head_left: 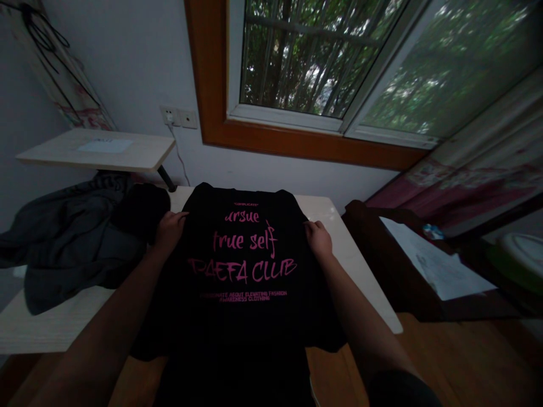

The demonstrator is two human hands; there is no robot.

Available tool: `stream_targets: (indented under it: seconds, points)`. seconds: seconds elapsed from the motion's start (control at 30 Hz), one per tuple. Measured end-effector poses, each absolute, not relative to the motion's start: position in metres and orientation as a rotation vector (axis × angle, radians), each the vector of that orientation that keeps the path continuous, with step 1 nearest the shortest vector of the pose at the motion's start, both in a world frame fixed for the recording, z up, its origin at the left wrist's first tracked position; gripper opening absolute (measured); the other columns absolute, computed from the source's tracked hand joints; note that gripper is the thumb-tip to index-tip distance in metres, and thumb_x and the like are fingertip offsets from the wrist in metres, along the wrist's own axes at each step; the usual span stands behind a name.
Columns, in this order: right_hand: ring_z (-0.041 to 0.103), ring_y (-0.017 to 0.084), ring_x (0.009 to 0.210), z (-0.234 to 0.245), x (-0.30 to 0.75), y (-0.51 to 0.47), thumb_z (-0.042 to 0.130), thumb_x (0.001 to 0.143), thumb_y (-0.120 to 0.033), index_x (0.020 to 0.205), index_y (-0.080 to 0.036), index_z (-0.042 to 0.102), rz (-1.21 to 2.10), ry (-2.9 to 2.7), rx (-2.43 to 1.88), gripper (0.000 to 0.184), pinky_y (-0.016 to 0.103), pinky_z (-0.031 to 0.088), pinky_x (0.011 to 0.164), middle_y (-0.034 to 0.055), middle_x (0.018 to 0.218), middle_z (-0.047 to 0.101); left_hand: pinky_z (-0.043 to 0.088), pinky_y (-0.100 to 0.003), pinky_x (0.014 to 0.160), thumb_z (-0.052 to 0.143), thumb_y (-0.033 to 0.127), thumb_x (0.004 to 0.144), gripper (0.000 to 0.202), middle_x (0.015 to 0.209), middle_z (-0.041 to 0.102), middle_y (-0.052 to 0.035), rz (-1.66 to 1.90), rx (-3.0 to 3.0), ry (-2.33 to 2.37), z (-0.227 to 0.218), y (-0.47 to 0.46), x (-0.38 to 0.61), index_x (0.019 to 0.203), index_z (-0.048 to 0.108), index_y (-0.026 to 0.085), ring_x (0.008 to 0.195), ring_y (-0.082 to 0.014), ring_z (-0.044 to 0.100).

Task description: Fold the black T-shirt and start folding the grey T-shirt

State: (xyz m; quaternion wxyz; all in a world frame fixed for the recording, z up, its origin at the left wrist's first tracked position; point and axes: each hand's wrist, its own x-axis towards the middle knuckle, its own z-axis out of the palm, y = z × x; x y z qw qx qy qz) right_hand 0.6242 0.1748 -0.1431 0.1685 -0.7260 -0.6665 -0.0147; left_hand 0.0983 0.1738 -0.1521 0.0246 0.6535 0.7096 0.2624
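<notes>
A black T-shirt (246,316) with pink lettering lies spread on a pale wooden table (339,237), its lower part hanging over the near edge. My left hand (168,229) grips the shirt's left edge near the shoulder, fingers curled on the cloth. On the opposite side my right hand (318,238) is closed on the shirt's right edge at about the same height.
A heap of dark grey clothes (72,243) lies on the table's left part. A small pale shelf (102,150) juts out behind it. A dark wooden desk with white papers (432,263) stands at the right. A window and wall sockets (178,117) are beyond.
</notes>
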Motion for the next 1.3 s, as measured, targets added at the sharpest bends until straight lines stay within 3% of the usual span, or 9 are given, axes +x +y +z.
stream_targets:
  seconds: [0.33, 0.63, 0.83, 0.97, 1.17, 1.3]
  points:
    - [0.065, 0.022, 0.095, -0.138, 0.621, 0.211, 0.041, 0.105, -0.034, 0.123, -0.024, 0.072, -0.024, -1.883, -2.095, 0.037, 0.031, 0.048, 0.083, 0.0101, 0.113, 0.065, 0.046, -0.036, 0.103, 0.044, 0.027, 0.096, 0.039, 0.107, 0.063, -0.0113, 0.709, 1.963, 2.248, -0.149, 0.207, 0.096, 0.121, 0.073, 0.02, 0.105, -0.025, 0.06]
    - [0.064, 0.023, 0.099, -0.131, 0.615, 0.246, 0.045, 0.102, -0.031, 0.12, -0.019, 0.074, 0.027, -1.823, -2.106, 0.036, 0.03, 0.048, 0.088, 0.0118, 0.113, 0.068, 0.049, -0.038, 0.095, 0.045, 0.029, 0.095, 0.04, 0.112, 0.062, -0.0124, 0.635, 1.91, 2.319, -0.14, 0.235, 0.096, 0.122, 0.073, 0.022, 0.104, -0.0279, 0.062]
    - [0.065, 0.022, 0.095, -0.136, 0.616, 0.23, 0.045, 0.103, -0.033, 0.131, -0.024, 0.068, 0.025, -1.832, -2.089, 0.037, 0.032, 0.05, 0.084, 0.0113, 0.12, 0.064, 0.05, -0.04, 0.092, 0.042, 0.043, 0.098, 0.042, 0.115, 0.061, -0.0104, 0.625, 1.86, 2.314, -0.143, 0.225, 0.095, 0.127, 0.069, 0.029, 0.104, -0.0281, 0.063]
    - [0.063, 0.023, 0.094, -0.142, 0.613, 0.213, 0.042, 0.104, -0.035, 0.138, -0.026, 0.063, -0.1, -1.933, -2.063, 0.041, 0.034, 0.05, 0.082, 0.0122, 0.129, 0.059, 0.047, -0.041, 0.1, 0.038, 0.043, 0.1, 0.043, 0.112, 0.064, -0.0117, 0.567, 1.902, 2.272, -0.143, 0.221, 0.093, 0.121, 0.072, 0.026, 0.109, -0.028, 0.061]
    - [0.051, 0.033, 0.119, -0.146, 0.609, 0.205, 0.043, 0.104, -0.035, 0.142, -0.025, 0.06, -0.264, -1.981, -2.07, 0.043, 0.043, 0.047, 0.093, 0.0139, 0.136, 0.061, 0.039, -0.055, 0.108, 0.038, 0.044, 0.101, 0.048, 0.147, 0.056, -0.0102, 0.5, 2.04, 2.318, -0.151, 0.206, 0.098, 0.139, 0.063, 0.029, 0.136, -0.0364, 0.044]
    - [0.05, 0.031, 0.123, -0.146, 0.611, 0.209, 0.038, 0.106, -0.033, 0.144, -0.023, 0.057, -0.247, -2.014, -2.091, 0.044, 0.044, 0.045, 0.096, 0.0133, 0.14, 0.06, 0.033, -0.05, 0.116, 0.035, 0.037, 0.102, 0.05, 0.153, 0.052, -0.0081, 0.535, 2.086, 2.368, -0.162, 0.2, 0.101, 0.146, 0.057, 0.026, 0.146, -0.0323, 0.036]
